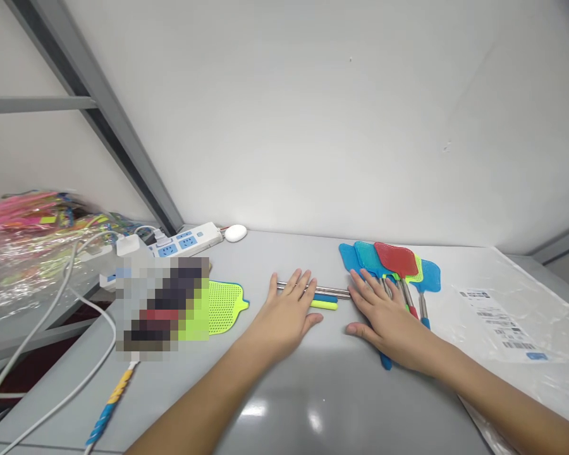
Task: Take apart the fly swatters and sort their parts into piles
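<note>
My left hand [287,316] lies flat with fingers spread over the left part of some metal rods [332,291]. A blue handle [326,298] and a yellow-green handle [323,305] show beside the rods, between my hands. My right hand [384,313] rests palm down, fingers apart, on the handles of several fly swatters; its fingertips are near the rods' right end. Above it fan out the swatter heads: a red one [395,258], a teal one [364,254] and a blue one [427,275]. Left of my left hand lies a yellow-green swatter head [225,308], partly covered by a blurred patch.
A white power strip [189,240] and a white rounded object [236,233] sit by the wall. A cable with a yellow and blue sleeve [111,404] runs down the left. Plastic-wrapped colourful goods [33,246] are at far left; a labelled plastic bag [526,303] lies right.
</note>
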A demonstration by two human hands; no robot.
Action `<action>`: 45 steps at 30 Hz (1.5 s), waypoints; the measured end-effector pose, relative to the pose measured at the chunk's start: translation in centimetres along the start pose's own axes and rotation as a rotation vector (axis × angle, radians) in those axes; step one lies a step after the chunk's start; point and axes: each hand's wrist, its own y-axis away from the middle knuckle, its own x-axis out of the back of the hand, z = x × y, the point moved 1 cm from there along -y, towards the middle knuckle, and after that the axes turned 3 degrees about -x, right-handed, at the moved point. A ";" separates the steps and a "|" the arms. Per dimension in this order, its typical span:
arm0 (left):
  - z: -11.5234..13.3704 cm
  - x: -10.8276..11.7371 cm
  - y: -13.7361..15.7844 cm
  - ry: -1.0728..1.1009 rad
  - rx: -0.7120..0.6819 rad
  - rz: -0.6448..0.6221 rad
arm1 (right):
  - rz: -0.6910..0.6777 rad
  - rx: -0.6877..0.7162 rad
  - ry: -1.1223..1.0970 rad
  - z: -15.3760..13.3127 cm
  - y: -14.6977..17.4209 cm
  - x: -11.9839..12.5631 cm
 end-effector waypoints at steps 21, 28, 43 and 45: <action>-0.9 0.0 0.0 -0.062 0.034 0.051 | 0.090 -0.541 0.020 8.4 -0.1 3.1; -0.8 0.5 0.4 -0.066 0.003 0.161 | 0.017 -0.550 0.034 8.7 -0.3 1.1; 1.6 4.8 2.5 -0.011 -0.099 0.431 | -0.003 -0.512 0.044 8.3 0.7 0.8; 1.7 4.5 2.6 0.003 -0.120 0.407 | 0.019 -0.514 0.042 8.9 0.8 -0.1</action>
